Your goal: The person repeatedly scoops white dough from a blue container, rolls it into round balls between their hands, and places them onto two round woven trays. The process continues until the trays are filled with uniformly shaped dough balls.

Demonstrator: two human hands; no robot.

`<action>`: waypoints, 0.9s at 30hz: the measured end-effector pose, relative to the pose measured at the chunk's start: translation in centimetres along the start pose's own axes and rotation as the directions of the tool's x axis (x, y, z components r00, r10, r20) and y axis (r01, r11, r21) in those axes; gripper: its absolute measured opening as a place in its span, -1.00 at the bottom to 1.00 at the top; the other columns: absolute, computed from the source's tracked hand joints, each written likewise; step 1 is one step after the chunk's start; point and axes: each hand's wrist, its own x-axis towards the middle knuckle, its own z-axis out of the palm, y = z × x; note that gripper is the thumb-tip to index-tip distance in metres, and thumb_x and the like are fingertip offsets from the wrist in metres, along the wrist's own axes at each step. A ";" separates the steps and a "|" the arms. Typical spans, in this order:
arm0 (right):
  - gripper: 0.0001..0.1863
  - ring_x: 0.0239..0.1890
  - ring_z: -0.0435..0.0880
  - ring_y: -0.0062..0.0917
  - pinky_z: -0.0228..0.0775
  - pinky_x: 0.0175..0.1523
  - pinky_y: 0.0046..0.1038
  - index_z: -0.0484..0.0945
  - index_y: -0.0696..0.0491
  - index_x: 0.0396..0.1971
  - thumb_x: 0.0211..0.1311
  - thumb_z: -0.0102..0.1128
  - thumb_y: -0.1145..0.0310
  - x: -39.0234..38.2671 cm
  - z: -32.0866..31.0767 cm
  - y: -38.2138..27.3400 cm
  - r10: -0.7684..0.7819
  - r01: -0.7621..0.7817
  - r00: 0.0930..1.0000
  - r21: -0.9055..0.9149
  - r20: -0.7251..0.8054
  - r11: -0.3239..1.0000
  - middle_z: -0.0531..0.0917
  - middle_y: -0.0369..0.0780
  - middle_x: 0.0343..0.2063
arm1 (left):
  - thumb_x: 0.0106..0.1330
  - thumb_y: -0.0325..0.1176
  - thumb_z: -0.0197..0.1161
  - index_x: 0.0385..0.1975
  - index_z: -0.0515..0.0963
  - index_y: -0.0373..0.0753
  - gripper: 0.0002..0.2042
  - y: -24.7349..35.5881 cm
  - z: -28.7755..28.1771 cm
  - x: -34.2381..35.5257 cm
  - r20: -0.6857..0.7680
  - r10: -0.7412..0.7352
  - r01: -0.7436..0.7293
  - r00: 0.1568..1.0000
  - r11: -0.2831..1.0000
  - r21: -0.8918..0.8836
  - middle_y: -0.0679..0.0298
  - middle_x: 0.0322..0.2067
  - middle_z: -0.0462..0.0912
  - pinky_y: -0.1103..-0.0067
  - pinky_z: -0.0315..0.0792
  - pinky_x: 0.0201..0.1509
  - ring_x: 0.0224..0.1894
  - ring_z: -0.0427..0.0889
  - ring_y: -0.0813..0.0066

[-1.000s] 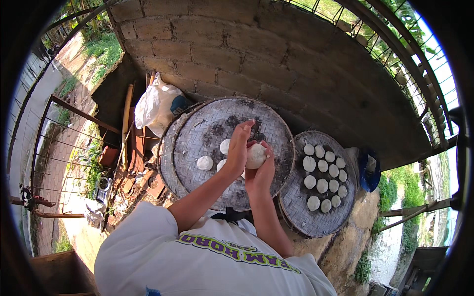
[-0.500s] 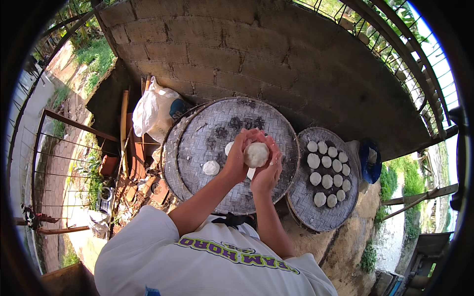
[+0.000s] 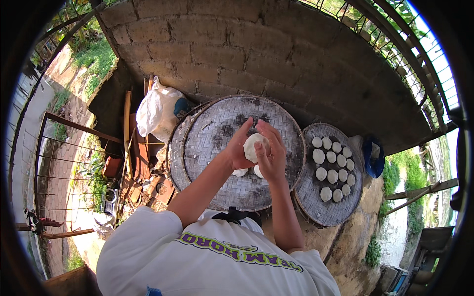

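Block wall (image 3: pixel 197 54), unplastered, closes off the far side; outdoor work spot, wire fence (image 3: pixel 59 167) at far left. Lg round woven tray (image 3: pixel 212 143) in front of person, 2nd rim showing along its left edge (stacked tray or double edge, can't tell). Sm. woven tray (image 3: pixel 326 216) to right, just beside.

White dough ball (image 3: pixel 251 147) is up over lg tray, approx mid. Grip: both hands together, clamped on the ball. Left hand (image 3: pixel 236 152) cups its left side; right hand (image 3: pixel 274 159) on its right, thumb across near face, fingers pointing far. Two-palm hold prob. keeps it round & off the weave. Lumps (image 3: pixel 240 172) of same white stuff partly hidden below hands.

Finished-looking balls (image 3: pixel 332 176) on sm. tray in loose rows, gaps between most, prob. so they don't stick.

Edges/room: bare weave left & far of hands; near edge of lg tray close to shirt. Sm. tray bare at near end. White sack (image 3: pixel 158 111) at far left, blue container (image 3: pixel 377 167) beyond sm. tray at right: both outside rims.
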 end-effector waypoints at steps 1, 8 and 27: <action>-0.51 0.03 0.65 -0.40 0.44 0.18 -0.33 0.56 0.20 0.11 0.56 0.03 0.04 -0.1 0.4 0.1 0.099 -0.102 0.995 0.130 0.029 0.986 0.65 -0.11 0.03 | 0.49 0.27 -0.18 0.15 0.42 -0.21 -0.37 -0.1 0.1 -0.3 0.140 -0.016 0.014 0.990 1.000 0.015 0.04 0.09 0.57 0.14 0.36 0.38 0.21 0.52 0.06; -0.48 0.21 0.51 -0.48 0.30 0.36 -0.37 0.37 0.20 0.31 0.61 -0.12 0.11 -4.1 2.8 0.9 0.463 -0.410 0.886 0.445 -0.011 0.796 0.46 -0.10 0.27 | 0.48 0.29 -0.17 0.09 0.44 -0.21 -0.37 -1.6 0.8 -2.1 -0.317 0.305 -0.331 0.898 0.943 -0.029 0.12 0.04 0.59 0.19 0.36 0.36 0.21 0.52 0.11; -0.61 0.16 0.55 -0.45 0.42 0.27 -0.36 0.51 0.17 0.11 0.52 -0.06 0.22 -3.5 5.0 0.4 0.738 -0.275 0.670 0.950 0.082 0.145 0.58 -0.15 0.12 | 0.46 0.17 0.02 0.13 0.40 -0.24 -0.44 -0.5 0.0 -2.9 -0.377 0.548 -0.458 0.747 0.835 0.306 0.14 0.01 0.59 0.29 0.50 0.25 0.00 0.62 0.24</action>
